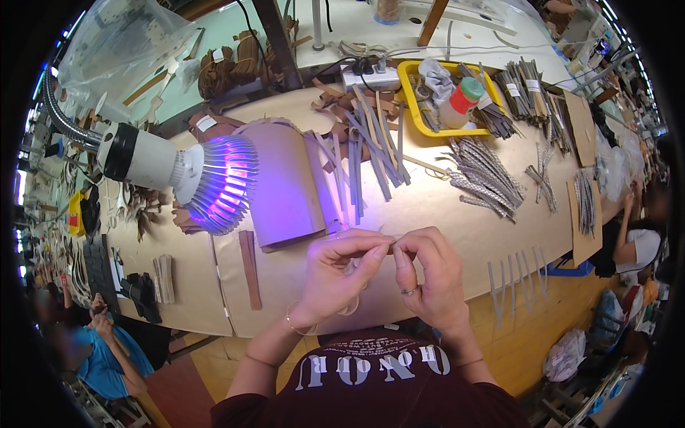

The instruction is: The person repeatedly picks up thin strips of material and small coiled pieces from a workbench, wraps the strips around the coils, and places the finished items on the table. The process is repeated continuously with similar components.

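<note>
Because the piece between my fingertips is so small, I hold it only by the pads, I think for finer control. My left hand [341, 267] and my right hand [432, 274] meet in the lower middle of the frame, each with thumb and forefinger pinched together, almost touching the other. What they have hold of looks like a small thin piece [392, 243], mostly hidden, so I cannot tell its kind. On the left, a white, finned lamp with purple light [225, 182] is beside a curved brown sheet-like form [284, 182], probably so that its glow falls there. In the upper right, silver-grey braided strips [491, 175] are near a yellow plastic tray [447, 134], which perhaps keeps small supplies together. At the lower right, narrow grey strips [512, 282] lie apart, their ends past the table edge, maybe so they do not stick and are easy to take.
</note>
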